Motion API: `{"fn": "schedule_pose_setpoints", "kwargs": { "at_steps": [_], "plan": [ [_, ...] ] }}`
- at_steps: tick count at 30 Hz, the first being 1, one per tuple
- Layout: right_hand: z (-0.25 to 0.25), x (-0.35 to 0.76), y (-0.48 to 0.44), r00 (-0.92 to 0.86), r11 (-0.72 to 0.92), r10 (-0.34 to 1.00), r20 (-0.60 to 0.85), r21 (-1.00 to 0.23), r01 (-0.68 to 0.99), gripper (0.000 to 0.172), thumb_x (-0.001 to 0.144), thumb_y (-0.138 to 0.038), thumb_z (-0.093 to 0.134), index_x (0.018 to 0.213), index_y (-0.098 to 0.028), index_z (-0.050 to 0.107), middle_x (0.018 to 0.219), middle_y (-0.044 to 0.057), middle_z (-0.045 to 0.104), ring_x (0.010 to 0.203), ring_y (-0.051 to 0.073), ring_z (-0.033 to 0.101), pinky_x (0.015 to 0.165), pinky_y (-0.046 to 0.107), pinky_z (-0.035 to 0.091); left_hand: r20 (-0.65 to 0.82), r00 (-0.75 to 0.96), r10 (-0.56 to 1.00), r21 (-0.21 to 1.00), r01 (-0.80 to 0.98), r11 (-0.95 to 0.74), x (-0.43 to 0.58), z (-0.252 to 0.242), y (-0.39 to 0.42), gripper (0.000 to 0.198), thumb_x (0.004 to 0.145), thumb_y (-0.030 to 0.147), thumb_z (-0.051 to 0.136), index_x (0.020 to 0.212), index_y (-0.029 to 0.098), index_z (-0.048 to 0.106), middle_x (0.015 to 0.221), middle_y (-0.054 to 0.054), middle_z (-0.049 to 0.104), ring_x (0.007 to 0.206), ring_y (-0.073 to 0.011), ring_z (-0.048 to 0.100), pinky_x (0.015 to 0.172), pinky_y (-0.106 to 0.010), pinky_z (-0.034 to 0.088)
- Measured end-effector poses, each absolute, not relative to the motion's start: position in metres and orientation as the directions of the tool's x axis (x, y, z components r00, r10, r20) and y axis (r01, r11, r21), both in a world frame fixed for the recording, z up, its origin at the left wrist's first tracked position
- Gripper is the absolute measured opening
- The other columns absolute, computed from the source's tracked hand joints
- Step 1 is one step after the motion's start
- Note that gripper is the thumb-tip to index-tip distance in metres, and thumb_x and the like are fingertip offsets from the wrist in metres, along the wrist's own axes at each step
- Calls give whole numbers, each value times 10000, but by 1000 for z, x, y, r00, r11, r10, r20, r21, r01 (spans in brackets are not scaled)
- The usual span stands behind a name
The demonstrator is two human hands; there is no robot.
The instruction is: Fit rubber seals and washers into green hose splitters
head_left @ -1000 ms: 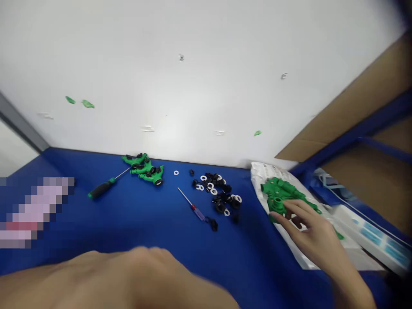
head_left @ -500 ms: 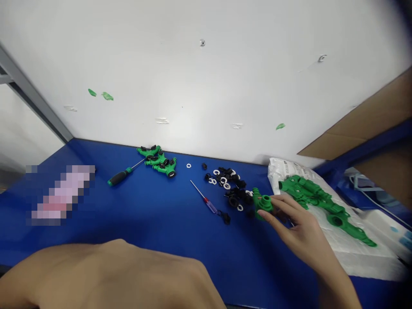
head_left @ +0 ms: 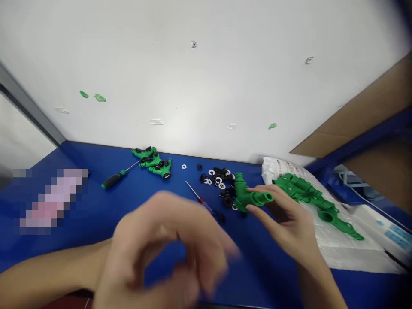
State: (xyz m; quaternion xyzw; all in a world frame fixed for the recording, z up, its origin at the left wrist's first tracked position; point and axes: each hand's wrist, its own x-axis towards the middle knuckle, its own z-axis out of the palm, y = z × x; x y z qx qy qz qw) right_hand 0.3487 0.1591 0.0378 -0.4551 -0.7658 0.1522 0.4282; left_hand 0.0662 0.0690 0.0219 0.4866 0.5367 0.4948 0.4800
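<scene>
While the right hand (head_left: 285,216) closes narrowly on a green plastic pipe fitting (head_left: 246,196), thumb below and fingers along its side, the fitting hangs above the bench with its open end pointing right. It sits just in front of a heap of black rubber parts (head_left: 225,197) and white washers (head_left: 219,182), and near a strip of joined green moulded fittings (head_left: 309,195) that lies on a white plastic sheet (head_left: 347,244). The left hand (head_left: 164,244) is raised over the blue workbench (head_left: 74,231) with its fingers curled, but it is too blurred to tell whether it holds anything.

A slim screwdriver with a red and clear handle (head_left: 201,199) lies just beside the heap, its tip pointing toward the wall. Further left, a cluster of assembled green connectors (head_left: 152,163) rests near a black-and-green handled screwdriver (head_left: 112,181). A lone white washer (head_left: 184,166) sits between them and the heap, and at the far left there is a pixelated object (head_left: 51,197), too obscured to identify. On the right, a white box with blue labels (head_left: 383,227) stands past the sheet, under a piece of cardboard (head_left: 350,128) on a blue shelf frame (head_left: 363,146) – all of it below a white wall (head_left: 193,86).
</scene>
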Motion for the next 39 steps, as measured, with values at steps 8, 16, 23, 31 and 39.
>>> {"fn": "schedule_pose_setpoints", "kwargs": {
  "at_steps": [8,16,23,31,39],
  "plan": [
    [30,271,170,-505,484,789,350,-861,158,231,834,-385,698,988,-213,692,929,55,646,806,177,634,696,302,554,-94,347,933,903,-366,227,72,-2,152,453,778,416,731,1168,245,579,1080,-83,611,798,-217,645,580,-344,558],
    [21,300,204,-388,520,853,349,-643,562,180,927,-305,564,1024,-197,671,906,52,649,734,163,611,637,284,507,-210,122,970,903,-355,240,49,-20,148,336,741,333,788,958,203,567,752,7,637,701,-184,659,505,-254,493],
    [-5,300,245,-516,547,837,181,-291,785,277,879,-202,617,1154,-212,654,1085,87,627,927,229,629,855,386,512,-298,99,949,864,-395,312,47,-15,151,424,662,237,846,938,213,526,740,-8,694,816,-211,680,664,-307,525],
    [-14,291,255,-561,593,805,192,-277,756,281,887,-97,552,1133,-151,678,1000,114,683,934,254,650,834,388,522,-308,143,941,851,-400,339,45,-16,149,438,659,257,850,950,216,524,756,9,666,808,-197,671,682,-314,522],
    [-23,298,249,-492,558,830,263,-373,742,262,879,-172,592,1128,-173,676,868,61,710,737,188,664,731,318,542,-307,172,936,852,-390,351,43,-17,149,373,703,268,825,923,215,528,793,-1,666,827,-206,667,697,-326,514]
  ]
}}
